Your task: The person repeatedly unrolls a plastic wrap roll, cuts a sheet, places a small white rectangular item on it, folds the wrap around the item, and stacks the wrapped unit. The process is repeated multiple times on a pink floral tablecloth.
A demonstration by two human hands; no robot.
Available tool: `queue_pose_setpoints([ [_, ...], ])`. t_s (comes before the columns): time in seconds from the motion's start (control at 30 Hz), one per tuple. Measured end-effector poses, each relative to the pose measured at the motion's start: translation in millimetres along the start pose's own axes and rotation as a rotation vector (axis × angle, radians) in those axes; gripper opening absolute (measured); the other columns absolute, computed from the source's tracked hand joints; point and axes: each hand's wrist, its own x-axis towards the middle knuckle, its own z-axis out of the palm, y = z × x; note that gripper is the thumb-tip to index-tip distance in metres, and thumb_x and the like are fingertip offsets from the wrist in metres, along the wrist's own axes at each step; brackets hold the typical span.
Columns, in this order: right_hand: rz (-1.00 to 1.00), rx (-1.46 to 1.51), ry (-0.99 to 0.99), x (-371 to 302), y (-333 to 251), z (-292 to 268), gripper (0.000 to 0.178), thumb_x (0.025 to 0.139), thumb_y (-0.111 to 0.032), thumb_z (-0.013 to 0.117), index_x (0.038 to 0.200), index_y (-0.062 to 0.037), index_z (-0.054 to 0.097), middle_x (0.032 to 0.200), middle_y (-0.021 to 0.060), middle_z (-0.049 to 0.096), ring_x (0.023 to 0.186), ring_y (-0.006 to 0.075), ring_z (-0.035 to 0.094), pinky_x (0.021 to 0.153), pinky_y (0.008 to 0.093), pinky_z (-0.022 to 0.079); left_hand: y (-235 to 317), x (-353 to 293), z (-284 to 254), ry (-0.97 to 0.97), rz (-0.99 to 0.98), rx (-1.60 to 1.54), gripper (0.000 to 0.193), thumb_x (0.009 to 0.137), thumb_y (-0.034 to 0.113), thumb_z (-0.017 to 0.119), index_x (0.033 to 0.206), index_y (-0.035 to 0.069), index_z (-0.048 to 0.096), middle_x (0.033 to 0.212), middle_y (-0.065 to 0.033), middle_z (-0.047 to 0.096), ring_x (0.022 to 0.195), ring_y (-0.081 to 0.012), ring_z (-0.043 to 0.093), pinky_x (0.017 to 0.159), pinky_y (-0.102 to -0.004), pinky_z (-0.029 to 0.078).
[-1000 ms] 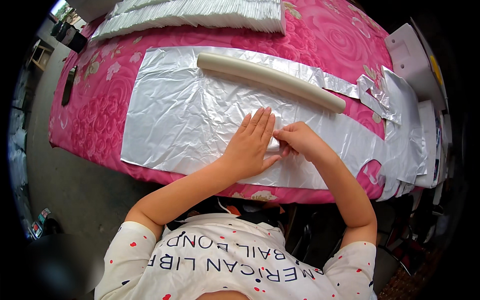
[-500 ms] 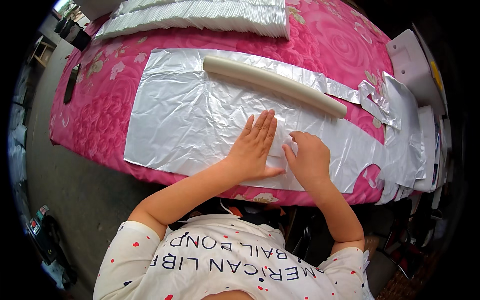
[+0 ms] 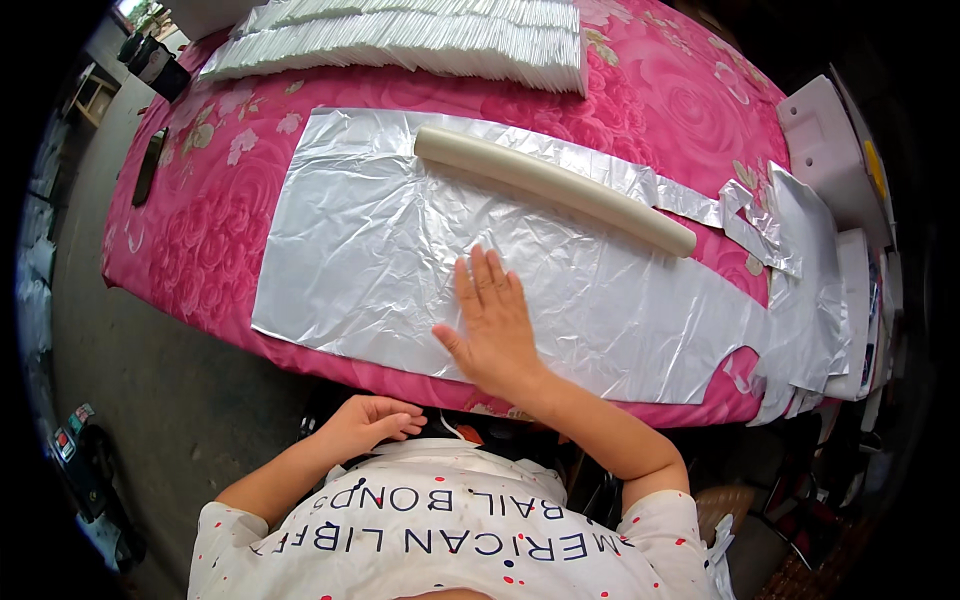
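A wrinkled silvery plastic sheet point(image 3: 345, 250) lies spread along the near half of the table. My right hand point(image 3: 492, 330) rests on it palm down, fingers stretched out and thumb apart, near the sheet's front middle. My left hand point(image 3: 375, 424) is off the sheet, between the table's front edge and my body. Its fingers are curled together; whatever they may hold is hidden. A long pale tube or roller point(image 3: 555, 185) lies slanting across the sheet's far part, beyond my right hand, untouched by either hand.
A pink flowered cloth point(image 3: 200, 230) covers the table. Rows of stacked white folded pieces point(image 3: 420, 50) stand at the back. Torn silvery strips point(image 3: 745, 215) and a white foam box point(image 3: 825, 130) are at the right. A dark flat object point(image 3: 150, 168) lies at the left edge.
My left hand has left the sheet and drawn back towards my body, its fingers now curled. My right hand has moved left and now lies flat on the sheet.
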Motion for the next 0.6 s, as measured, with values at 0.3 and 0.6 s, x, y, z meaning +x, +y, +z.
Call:
queue_pose_setpoints([
  [0.3,-0.453,0.200,-0.227,-20.2,-55.6,5.5,0.030,0.085,-0.027,0.058,0.104,-0.0046,0.057,0.136,0.0167,0.039,0.134,0.0323,0.024,0.109,0.0503,0.013,-9.9,-10.2,7.8,0.346,0.240,0.327,0.014,0.086,0.007,0.058,0.091,-0.003,0.066,0.075,-0.0081,0.067,0.070,-0.0107,0.064,0.064,-0.0239,0.051],
  [0.6,-0.250,0.532,0.102,26.6,60.4,-94.5,0.010,0.077,-0.006,0.068,0.084,-0.0049,0.060,0.095,0.0077,0.062,0.102,0.0287,0.056,0.086,0.0378,0.044,50.6,-4.3,21.6,0.344,0.633,0.528,0.026,0.079,0.002,0.063,0.105,0.000,0.063,0.091,-0.0121,0.066,0.077,-0.0141,0.065,0.069,-0.0247,0.052],
])
